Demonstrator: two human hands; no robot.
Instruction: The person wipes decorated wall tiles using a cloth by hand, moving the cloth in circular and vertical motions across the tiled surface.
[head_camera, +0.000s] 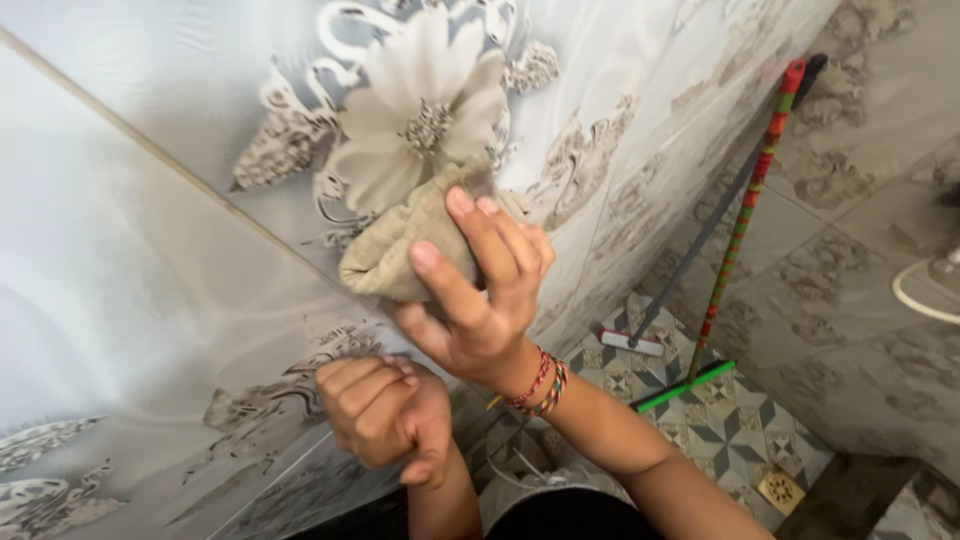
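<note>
The right hand (480, 290) grips a bunched beige cloth (400, 245) against the glossy flowered wall tile (150, 260); the left hand (385, 415) is fisted, empty. On so slick a surface, I'd guess the cloth could skid.

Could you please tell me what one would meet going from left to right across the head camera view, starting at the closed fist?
Closed left hand resting against the tiled wall → right hand pressing a beige folded cloth on the flower-patterned tile → white-headed squeegee → green broom with a red-and-green striped handle → brass floor drain.

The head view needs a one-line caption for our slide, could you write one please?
Right hand presses a beige cloth against a flower-patterned wall tile, left hand fisted below.
</note>
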